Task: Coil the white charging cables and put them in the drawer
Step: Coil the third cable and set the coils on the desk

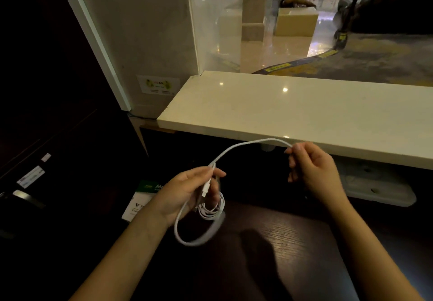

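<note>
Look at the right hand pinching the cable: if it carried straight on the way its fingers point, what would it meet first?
Probably the front edge of the cream stone counter, just beyond the right hand; depth is uncertain.

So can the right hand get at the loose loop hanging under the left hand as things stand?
Probably yes. The right hand is pinching the white cable, so it must let go or slide along it, but nothing lies between it and the loop below the left hand.

Pale stone counter (293,111) above dark desk (281,242) (green-white card (140,197), perhaps).
</note>
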`<move>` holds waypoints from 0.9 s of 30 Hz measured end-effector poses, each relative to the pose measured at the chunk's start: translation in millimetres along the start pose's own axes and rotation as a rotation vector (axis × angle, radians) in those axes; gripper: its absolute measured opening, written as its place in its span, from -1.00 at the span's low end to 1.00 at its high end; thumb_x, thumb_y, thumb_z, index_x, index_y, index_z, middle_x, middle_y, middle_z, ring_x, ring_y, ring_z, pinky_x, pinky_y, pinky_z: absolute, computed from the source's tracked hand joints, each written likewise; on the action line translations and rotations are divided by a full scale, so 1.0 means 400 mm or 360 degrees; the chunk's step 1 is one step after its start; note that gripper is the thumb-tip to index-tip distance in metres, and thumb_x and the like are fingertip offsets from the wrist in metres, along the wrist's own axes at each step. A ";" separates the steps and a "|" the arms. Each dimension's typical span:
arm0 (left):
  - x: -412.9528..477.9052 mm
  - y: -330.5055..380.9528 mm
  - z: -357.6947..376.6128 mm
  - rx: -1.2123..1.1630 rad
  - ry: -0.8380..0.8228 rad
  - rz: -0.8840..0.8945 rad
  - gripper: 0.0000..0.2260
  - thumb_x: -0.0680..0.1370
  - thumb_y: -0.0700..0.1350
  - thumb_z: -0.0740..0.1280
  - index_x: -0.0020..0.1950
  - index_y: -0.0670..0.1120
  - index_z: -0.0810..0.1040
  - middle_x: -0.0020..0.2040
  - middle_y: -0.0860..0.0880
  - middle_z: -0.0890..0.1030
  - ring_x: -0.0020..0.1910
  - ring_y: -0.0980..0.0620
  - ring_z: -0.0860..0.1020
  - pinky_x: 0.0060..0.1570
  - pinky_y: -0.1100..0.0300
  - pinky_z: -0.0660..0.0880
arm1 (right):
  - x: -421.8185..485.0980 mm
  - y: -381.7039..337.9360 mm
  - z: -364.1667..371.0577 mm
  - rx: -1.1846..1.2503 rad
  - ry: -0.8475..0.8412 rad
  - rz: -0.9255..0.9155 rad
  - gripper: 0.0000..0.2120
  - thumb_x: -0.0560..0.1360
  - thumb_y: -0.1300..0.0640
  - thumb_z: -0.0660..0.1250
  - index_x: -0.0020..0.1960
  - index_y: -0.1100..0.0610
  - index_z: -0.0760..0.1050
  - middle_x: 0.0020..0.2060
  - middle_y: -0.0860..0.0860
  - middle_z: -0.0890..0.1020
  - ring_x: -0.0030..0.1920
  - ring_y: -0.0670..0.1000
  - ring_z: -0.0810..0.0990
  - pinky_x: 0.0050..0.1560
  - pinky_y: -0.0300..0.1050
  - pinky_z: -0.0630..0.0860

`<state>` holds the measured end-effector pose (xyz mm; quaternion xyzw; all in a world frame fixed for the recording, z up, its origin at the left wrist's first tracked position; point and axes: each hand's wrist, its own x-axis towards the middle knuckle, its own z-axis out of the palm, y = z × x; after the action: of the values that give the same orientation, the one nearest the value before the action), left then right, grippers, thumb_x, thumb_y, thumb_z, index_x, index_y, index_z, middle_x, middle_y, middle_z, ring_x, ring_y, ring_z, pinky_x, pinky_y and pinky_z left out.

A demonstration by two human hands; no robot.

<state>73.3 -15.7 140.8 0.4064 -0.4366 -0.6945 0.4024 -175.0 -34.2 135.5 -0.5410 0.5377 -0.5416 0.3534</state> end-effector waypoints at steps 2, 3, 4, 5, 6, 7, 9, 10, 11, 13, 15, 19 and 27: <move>0.003 0.002 -0.006 0.0046 0.0030 -0.0022 -0.79 0.54 -0.13 0.19 -0.06 -0.20 0.58 -0.35 -0.05 0.56 -0.39 0.05 0.57 -0.34 0.23 0.54 | 0.005 -0.006 -0.009 -0.0324 -0.0400 0.0095 -0.78 0.58 0.19 0.15 -0.15 0.19 0.53 -0.41 0.03 0.56 -0.48 -0.03 0.52 -0.43 -0.28 0.47; 0.004 0.004 -0.002 0.0071 0.0037 -0.0048 -0.80 0.56 -0.15 0.18 -0.08 -0.20 0.57 -0.34 -0.05 0.57 -0.39 0.06 0.58 -0.37 0.25 0.53 | 0.007 -0.008 -0.010 -0.0416 -0.0632 0.0164 -0.79 0.58 0.19 0.15 -0.11 0.20 0.53 -0.37 0.05 0.59 -0.42 0.01 0.55 -0.38 -0.30 0.49; 0.005 0.006 0.006 0.0097 0.0035 -0.0071 -0.81 0.57 -0.16 0.17 -0.10 -0.19 0.55 -0.33 -0.05 0.58 -0.39 0.06 0.58 -0.41 0.27 0.51 | 0.008 -0.010 -0.008 -0.0441 -0.0842 0.0233 -0.80 0.59 0.20 0.14 -0.07 0.21 0.53 -0.33 0.07 0.62 -0.36 0.04 0.58 -0.33 -0.30 0.51; 0.005 0.009 0.016 0.0128 0.0020 -0.0086 -0.82 0.58 -0.17 0.17 -0.11 -0.18 0.53 -0.32 -0.06 0.59 -0.39 0.05 0.59 -0.43 0.27 0.51 | 0.009 -0.012 -0.007 -0.0407 -0.0998 0.0287 -0.81 0.59 0.20 0.14 0.00 0.22 0.52 -0.28 0.08 0.64 -0.29 0.06 0.60 -0.25 -0.28 0.54; 0.006 0.010 0.026 0.0167 -0.0001 -0.0092 -0.83 0.58 -0.17 0.17 -0.11 -0.18 0.52 -0.31 -0.06 0.60 -0.38 0.04 0.60 -0.44 0.27 0.51 | 0.009 -0.018 -0.007 -0.0322 -0.1090 0.0322 -0.81 0.58 0.20 0.15 0.07 0.21 0.51 -0.23 0.10 0.65 -0.24 0.05 0.61 -0.16 -0.23 0.57; 0.007 0.011 0.035 0.0225 -0.0020 -0.0090 -0.83 0.58 -0.18 0.17 -0.10 -0.18 0.52 -0.31 -0.06 0.60 -0.37 0.04 0.60 -0.43 0.27 0.51 | 0.009 -0.028 -0.006 -0.0217 -0.1123 0.0328 -0.80 0.56 0.19 0.18 0.13 0.19 0.49 -0.18 0.10 0.66 -0.22 0.03 0.61 -0.10 -0.20 0.58; 0.011 0.012 0.048 0.0342 -0.0047 -0.0094 -0.85 0.59 -0.19 0.17 -0.08 -0.17 0.51 -0.33 -0.03 0.55 -0.38 0.07 0.56 -0.43 0.29 0.48 | 0.011 -0.056 -0.002 -0.0097 -0.1106 0.0243 -0.74 0.51 0.10 0.23 0.17 0.14 0.48 -0.15 0.08 0.67 -0.26 0.00 0.57 -0.12 -0.21 0.57; 0.013 0.012 0.053 0.0357 -0.0061 -0.0093 -0.87 0.59 -0.21 0.18 -0.06 -0.16 0.51 -0.34 -0.01 0.51 -0.40 0.10 0.52 -0.43 0.30 0.45 | 0.010 -0.072 0.003 -0.0109 -0.1103 0.0173 -0.71 0.49 0.04 0.22 0.16 0.12 0.50 -0.18 0.07 0.66 -0.30 -0.01 0.54 -0.17 -0.22 0.54; 0.017 0.013 0.057 0.0324 -0.0086 -0.0087 -0.90 0.58 -0.21 0.20 -0.05 -0.16 0.50 -0.36 0.00 0.47 -0.41 0.11 0.47 -0.43 0.30 0.42 | 0.010 -0.085 0.010 -0.0146 -0.1106 0.0101 -0.68 0.47 -0.02 0.20 0.12 0.11 0.53 -0.23 0.06 0.64 -0.33 -0.01 0.50 -0.21 -0.21 0.49; 0.022 0.021 0.063 0.0093 -0.0170 -0.0103 -0.90 0.52 -0.12 0.27 -0.07 -0.15 0.48 -0.38 0.01 0.42 -0.42 0.11 0.42 -0.42 0.28 0.38 | 0.011 -0.100 0.019 -0.0216 -0.1126 -0.0032 -0.69 0.48 -0.10 0.20 0.00 0.07 0.58 -0.33 0.12 0.56 -0.33 0.04 0.43 -0.23 -0.12 0.41; 0.029 0.030 0.067 -0.0170 -0.0187 -0.0123 -0.79 0.52 0.01 0.24 -0.15 -0.14 0.46 -0.40 0.00 0.37 -0.42 0.08 0.40 -0.39 0.24 0.39 | 0.012 -0.095 0.016 -0.0219 -0.1151 -0.0100 -0.71 0.47 -0.16 0.27 -0.12 0.04 0.61 -0.33 0.32 0.48 -0.30 0.08 0.40 -0.21 -0.03 0.34; 0.058 0.023 0.062 -0.0210 0.0240 0.0132 -0.74 0.63 -0.14 0.06 -0.20 -0.14 0.43 -0.44 0.01 0.35 -0.42 0.09 0.40 -0.36 0.27 0.46 | 0.009 -0.065 -0.037 -0.0348 -0.1245 -0.0012 -0.78 0.46 -0.03 0.33 -0.26 0.08 0.60 -0.49 0.12 0.40 -0.44 0.04 0.33 -0.38 -0.21 0.27; 0.044 0.059 0.081 -0.0717 -0.0055 -0.0056 -0.75 0.60 -0.11 0.05 -0.15 -0.15 0.44 -0.54 0.07 0.26 -0.65 0.20 0.17 -0.66 0.36 0.08 | -0.025 -0.031 -0.012 -0.0883 -0.0861 -0.0222 -0.83 0.49 0.11 0.32 0.07 0.00 0.53 -0.04 -0.09 0.64 -0.03 -0.14 0.59 0.09 -0.11 0.53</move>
<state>42.4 -29.7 168.3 0.3020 -0.2701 -0.7882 0.4632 -175.5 -21.4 146.4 -0.7745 0.5129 -0.2363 0.2851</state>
